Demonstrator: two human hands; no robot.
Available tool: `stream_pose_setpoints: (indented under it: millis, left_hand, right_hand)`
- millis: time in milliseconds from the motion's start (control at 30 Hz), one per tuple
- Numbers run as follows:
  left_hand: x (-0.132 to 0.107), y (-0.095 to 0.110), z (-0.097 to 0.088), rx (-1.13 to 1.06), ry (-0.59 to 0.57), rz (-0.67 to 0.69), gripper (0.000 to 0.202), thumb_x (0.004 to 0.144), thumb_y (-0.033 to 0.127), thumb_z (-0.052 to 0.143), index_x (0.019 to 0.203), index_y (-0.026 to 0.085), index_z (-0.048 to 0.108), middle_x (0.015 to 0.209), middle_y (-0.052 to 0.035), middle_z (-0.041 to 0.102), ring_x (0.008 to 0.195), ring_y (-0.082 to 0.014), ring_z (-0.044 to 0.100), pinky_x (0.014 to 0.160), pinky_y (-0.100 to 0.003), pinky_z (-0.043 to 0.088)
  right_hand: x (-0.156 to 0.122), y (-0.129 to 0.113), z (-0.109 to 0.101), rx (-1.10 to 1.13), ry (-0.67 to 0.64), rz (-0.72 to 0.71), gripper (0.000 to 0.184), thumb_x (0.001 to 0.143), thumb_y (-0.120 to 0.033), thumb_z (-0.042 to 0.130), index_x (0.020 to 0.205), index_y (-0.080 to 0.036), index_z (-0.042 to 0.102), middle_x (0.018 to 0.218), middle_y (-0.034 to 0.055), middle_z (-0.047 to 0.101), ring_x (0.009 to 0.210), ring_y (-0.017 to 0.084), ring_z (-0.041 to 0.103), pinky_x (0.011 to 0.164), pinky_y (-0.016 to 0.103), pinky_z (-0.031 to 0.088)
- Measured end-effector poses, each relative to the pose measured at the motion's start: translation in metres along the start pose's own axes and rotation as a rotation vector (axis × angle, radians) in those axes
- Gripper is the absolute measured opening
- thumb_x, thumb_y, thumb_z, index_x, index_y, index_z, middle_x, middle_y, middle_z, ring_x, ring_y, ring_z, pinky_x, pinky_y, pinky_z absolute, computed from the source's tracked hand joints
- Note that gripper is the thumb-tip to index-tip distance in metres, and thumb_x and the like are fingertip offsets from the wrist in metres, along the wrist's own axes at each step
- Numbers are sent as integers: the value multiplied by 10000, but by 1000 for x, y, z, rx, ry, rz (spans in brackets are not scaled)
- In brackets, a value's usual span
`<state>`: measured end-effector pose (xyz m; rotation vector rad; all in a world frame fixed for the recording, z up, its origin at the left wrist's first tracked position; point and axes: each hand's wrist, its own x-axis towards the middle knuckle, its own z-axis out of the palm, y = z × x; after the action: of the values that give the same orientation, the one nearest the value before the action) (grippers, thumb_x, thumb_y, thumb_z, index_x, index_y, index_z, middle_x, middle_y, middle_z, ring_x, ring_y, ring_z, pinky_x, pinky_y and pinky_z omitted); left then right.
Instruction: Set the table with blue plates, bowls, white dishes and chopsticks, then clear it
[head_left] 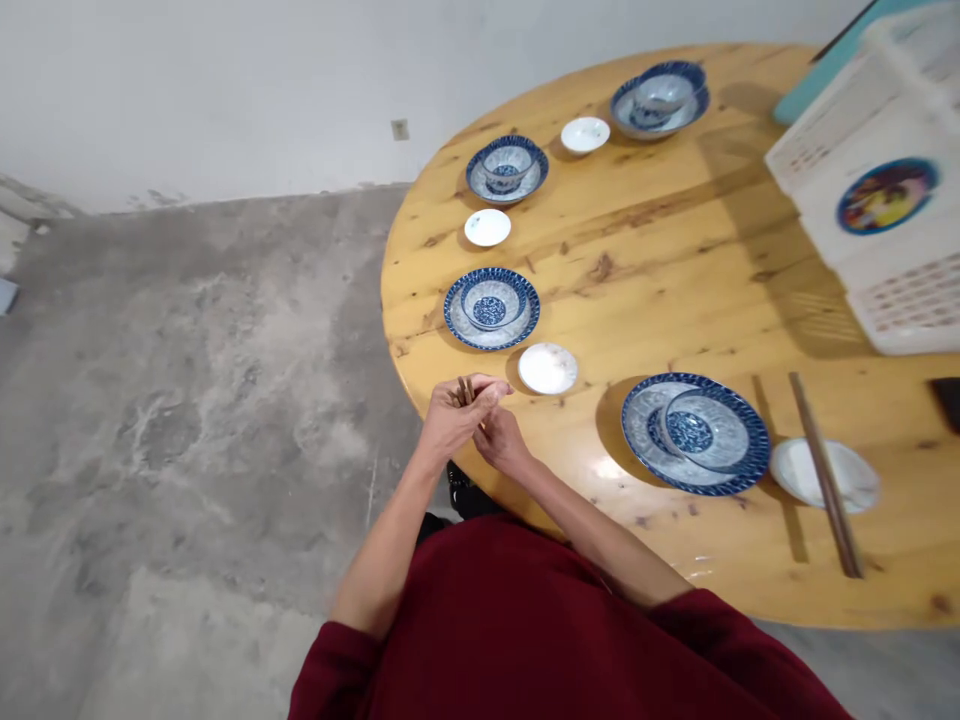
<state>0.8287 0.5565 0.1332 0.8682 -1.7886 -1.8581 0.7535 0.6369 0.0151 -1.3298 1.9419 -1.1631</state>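
My left hand (456, 412) is closed around the ends of dark brown chopsticks (465, 389) at the near left edge of a round wooden table (675, 260). My right hand (501, 440) sits just beneath it, fingers curled against the same chopsticks. A small white dish (548, 368) lies right beside the hands. Past it stands a blue patterned plate with a bowl on it (491, 306).
Three more blue plate-and-bowl sets (695, 432) (507, 168) (660, 97) ring the table, each with a small white dish nearby (487, 227) (585, 134). Another chopstick pair (825, 475) rests across a white dish at the right. A white plastic basket (877, 190) stands far right. Bare concrete floor lies left.
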Motion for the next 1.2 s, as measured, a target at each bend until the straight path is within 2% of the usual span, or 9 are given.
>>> stream_pose_setpoints:
  millis: [167, 300, 467, 600, 700, 800, 967, 1067, 1200]
  left_hand:
    - [26, -4, 0, 57, -32, -43, 424, 778, 572, 729, 777, 149, 757, 774, -66, 720, 805, -182, 645, 742, -267, 504]
    - [28, -7, 0, 70, -147, -37, 382, 794, 522, 736, 801, 141, 761, 809, -73, 741, 816, -177, 663, 740, -255, 512]
    - [24, -6, -6, 75, -310, 11, 398, 826, 508, 701, 706, 129, 710, 786, -62, 716, 764, -150, 642, 707, -231, 487]
    - [28, -4, -15, 71, -393, 4, 475, 829, 558, 673, 612, 138, 627, 661, -21, 612, 650, -112, 550, 627, -218, 436]
    - [33, -5, -20, 73, -436, -12, 496, 819, 585, 669, 611, 138, 618, 626, -6, 561, 637, -108, 521, 601, -215, 409]
    - [35, -6, -24, 63, -476, -12, 478, 825, 588, 650, 712, 125, 681, 616, 5, 547, 624, -104, 509, 604, -221, 400]
    - [38, -7, -30, 64, -517, -18, 491, 824, 601, 641, 791, 118, 721, 590, 14, 538, 601, -102, 512, 601, -230, 393]
    - [42, -13, -34, 33, -555, -31, 495, 789, 616, 676, 693, 130, 664, 579, 16, 538, 568, -90, 488, 567, -228, 378]
    - [50, -27, -34, 58, -579, -24, 490, 768, 594, 701, 615, 147, 573, 562, 20, 535, 519, -72, 444, 511, -224, 328]
  right_hand:
    - [11, 14, 6, 69, 96, 21, 187, 872, -366, 469, 894, -228, 594, 880, 106, 698, 855, 277, 649, 798, 403, 531]
    - [4, 25, 14, 48, 181, 3, 201, 883, -395, 441, 816, -231, 536, 753, 86, 649, 707, 250, 606, 689, 388, 514]
    - [-2, 32, 24, -19, 238, -23, 160, 878, -366, 457, 792, -240, 504, 695, 57, 615, 632, 224, 576, 622, 354, 495]
    - [-2, 23, 20, -79, 272, -28, 168, 880, -377, 489, 800, -237, 539, 726, 70, 647, 725, 248, 629, 698, 380, 539]
    - [-6, 10, 0, -108, 276, -37, 166, 853, -370, 541, 857, -215, 602, 870, 108, 705, 850, 280, 670, 780, 427, 563]
    - [-12, -11, -36, -77, 318, -43, 262, 851, -341, 575, 1053, -195, 655, 1089, 126, 723, 1009, 292, 681, 898, 469, 553]
    - [-6, -75, -97, 63, 386, -71, 290, 944, -334, 586, 1207, -263, 687, 1215, 70, 716, 1175, 257, 650, 1027, 457, 506]
    - [9, -110, -109, 97, 257, -158, 283, 960, -376, 593, 1202, -289, 712, 1240, 58, 711, 1192, 259, 641, 1033, 462, 509]
    - [24, -127, -102, 132, 123, -209, 279, 966, -429, 591, 1178, -315, 733, 1216, 52, 718, 1169, 255, 651, 1027, 484, 517]
